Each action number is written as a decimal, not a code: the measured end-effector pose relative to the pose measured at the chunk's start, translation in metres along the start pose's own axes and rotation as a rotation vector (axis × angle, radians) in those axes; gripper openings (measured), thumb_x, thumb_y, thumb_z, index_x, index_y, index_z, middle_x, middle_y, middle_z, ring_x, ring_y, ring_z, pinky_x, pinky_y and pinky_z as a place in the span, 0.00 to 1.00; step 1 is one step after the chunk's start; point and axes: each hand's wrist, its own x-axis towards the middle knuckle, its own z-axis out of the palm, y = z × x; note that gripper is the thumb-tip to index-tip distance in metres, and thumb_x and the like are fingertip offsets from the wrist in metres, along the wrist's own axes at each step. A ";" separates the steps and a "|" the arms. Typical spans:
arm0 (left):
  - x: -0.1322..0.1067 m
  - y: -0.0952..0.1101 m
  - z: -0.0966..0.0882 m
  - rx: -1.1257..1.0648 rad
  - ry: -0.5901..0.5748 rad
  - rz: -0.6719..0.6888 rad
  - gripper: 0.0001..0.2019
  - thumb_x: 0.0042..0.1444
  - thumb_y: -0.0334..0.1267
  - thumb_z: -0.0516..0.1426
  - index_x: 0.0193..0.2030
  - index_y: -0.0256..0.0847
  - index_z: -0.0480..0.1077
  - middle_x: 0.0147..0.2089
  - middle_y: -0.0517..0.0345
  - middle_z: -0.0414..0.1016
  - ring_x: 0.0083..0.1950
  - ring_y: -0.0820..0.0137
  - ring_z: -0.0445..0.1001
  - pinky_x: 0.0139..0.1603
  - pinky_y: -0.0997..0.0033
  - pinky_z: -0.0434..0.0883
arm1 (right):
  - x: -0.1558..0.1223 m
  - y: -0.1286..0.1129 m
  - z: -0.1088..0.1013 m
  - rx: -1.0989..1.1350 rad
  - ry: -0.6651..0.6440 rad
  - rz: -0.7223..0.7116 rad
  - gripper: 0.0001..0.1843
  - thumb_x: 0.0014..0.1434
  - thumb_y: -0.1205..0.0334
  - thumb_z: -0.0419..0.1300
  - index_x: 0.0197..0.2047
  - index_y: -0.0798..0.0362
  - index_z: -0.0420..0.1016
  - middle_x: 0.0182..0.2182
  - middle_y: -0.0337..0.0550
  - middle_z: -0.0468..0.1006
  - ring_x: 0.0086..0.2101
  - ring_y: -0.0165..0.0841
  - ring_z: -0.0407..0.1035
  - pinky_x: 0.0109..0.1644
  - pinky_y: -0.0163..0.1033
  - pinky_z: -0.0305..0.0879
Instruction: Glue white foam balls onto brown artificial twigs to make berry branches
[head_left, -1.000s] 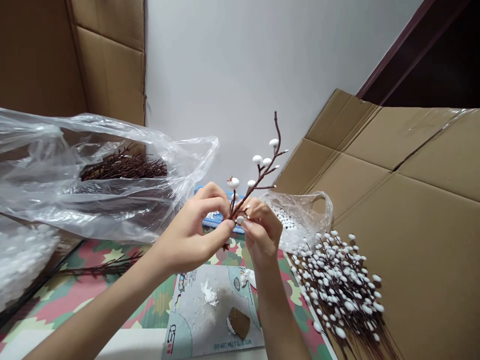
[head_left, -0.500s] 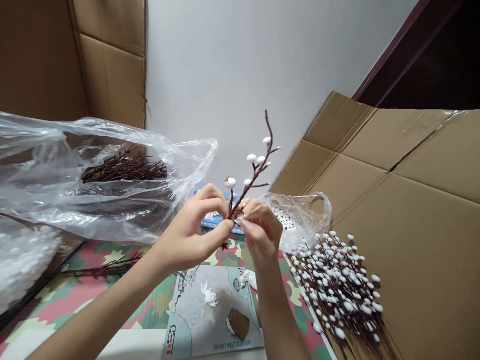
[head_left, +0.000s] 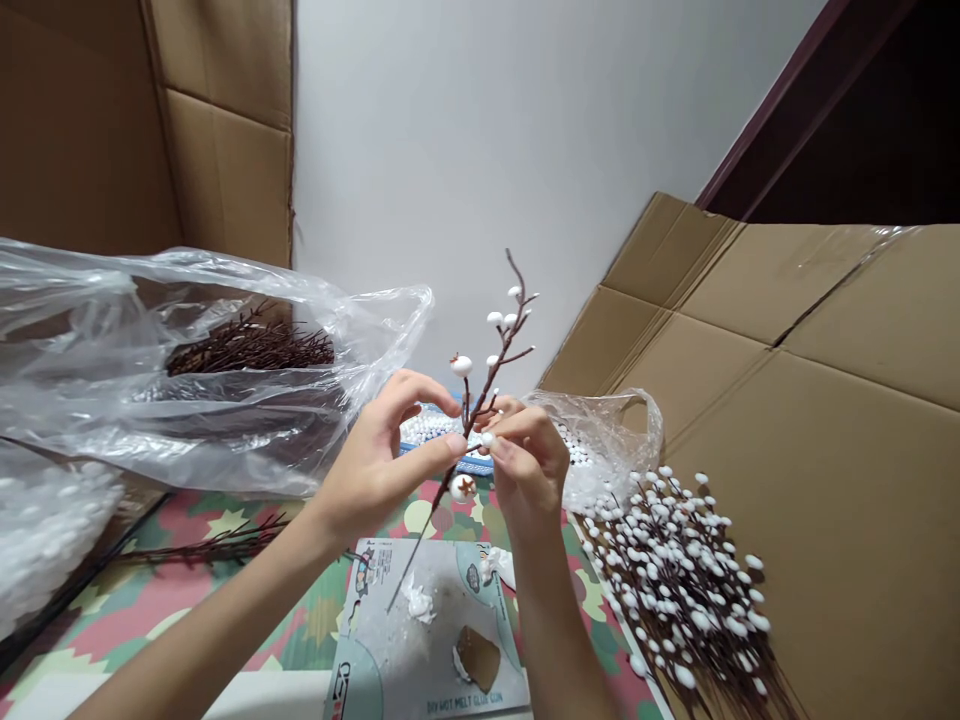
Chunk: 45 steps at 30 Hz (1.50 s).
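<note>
Pinching a white berry (head_left: 487, 439) on a branch (head_left: 487, 385) above the table (head_left: 300, 640), toward its far edge, the right hand (head_left: 531, 450) could swing it askew because the left hand (head_left: 394, 440) has thumb and forefinger parted.

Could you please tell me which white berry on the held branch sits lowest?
The berry below the thumb of the left hand, its brown star facing the camera; other visible berries on the branch all sit higher.
</note>
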 end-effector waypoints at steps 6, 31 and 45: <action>0.006 -0.007 -0.001 -0.363 -0.052 -0.134 0.15 0.47 0.44 0.60 0.42 0.43 0.70 0.44 0.52 0.70 0.46 0.60 0.69 0.45 0.62 0.68 | -0.002 0.002 0.007 0.152 -0.041 0.118 0.04 0.48 0.66 0.59 0.25 0.48 0.72 0.22 0.34 0.69 0.28 0.31 0.65 0.36 0.39 0.63; 0.009 0.015 -0.019 -0.402 0.050 -0.087 0.08 0.46 0.32 0.62 0.23 0.38 0.66 0.30 0.60 0.63 0.30 0.74 0.65 0.29 0.71 0.65 | 0.021 0.081 -0.045 -0.743 -0.347 0.462 0.11 0.63 0.57 0.48 0.34 0.51 0.67 0.33 0.38 0.72 0.38 0.32 0.69 0.47 0.39 0.64; 0.013 0.018 -0.039 -0.545 0.132 -0.074 0.07 0.44 0.28 0.63 0.22 0.37 0.68 0.30 0.60 0.63 0.34 0.75 0.66 0.31 0.78 0.63 | 0.019 0.209 -0.053 -1.354 -0.655 0.826 0.17 0.63 0.55 0.59 0.53 0.54 0.70 0.51 0.47 0.73 0.47 0.37 0.71 0.50 0.48 0.72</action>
